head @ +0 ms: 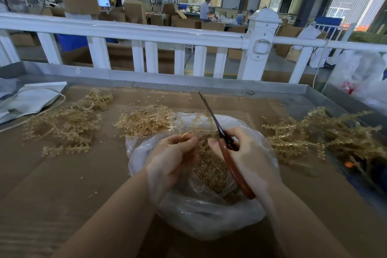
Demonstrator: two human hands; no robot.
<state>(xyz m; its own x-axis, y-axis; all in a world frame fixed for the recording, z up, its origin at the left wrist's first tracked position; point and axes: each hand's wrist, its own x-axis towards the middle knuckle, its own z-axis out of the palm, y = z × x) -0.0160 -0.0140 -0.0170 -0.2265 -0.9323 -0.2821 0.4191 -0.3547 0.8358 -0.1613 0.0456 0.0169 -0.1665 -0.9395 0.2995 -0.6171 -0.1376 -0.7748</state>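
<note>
The left hand (171, 157) hovers over the mouth of a clear plastic bag (209, 222), thumb and fingers pinched on a thin golden plastic sprig (188, 135) that curves out at the hand's 1 o'clock. Just beside it, at 3 o'clock, the right hand (247, 153) is curled round the red-brown handles of a pair of scissors (230, 159). The dark blades lie together and point up toward 11 o'clock, above the bag's far rim. Inside the bag, below and between both hands, lies a heap of small golden cut pieces (211, 172). The bag sits on the cardboard-covered counter (62, 184), a little toward 5 o'clock of the picture's middle. More golden sprigs lie in three heaps on the counter: a left pile (67, 123) at the bag's 10 o'clock, a middle pile (144, 121) at 11 o'clock touching the bag's far edge, and a right pile (314, 132) at 2 o'clock. Loose bits are scattered between them. A white paper bag (31, 98) lies flat at the counter's 9 o'clock edge, and a white railing (146, 33) runs behind the counter at 12 o'clock.
</note>
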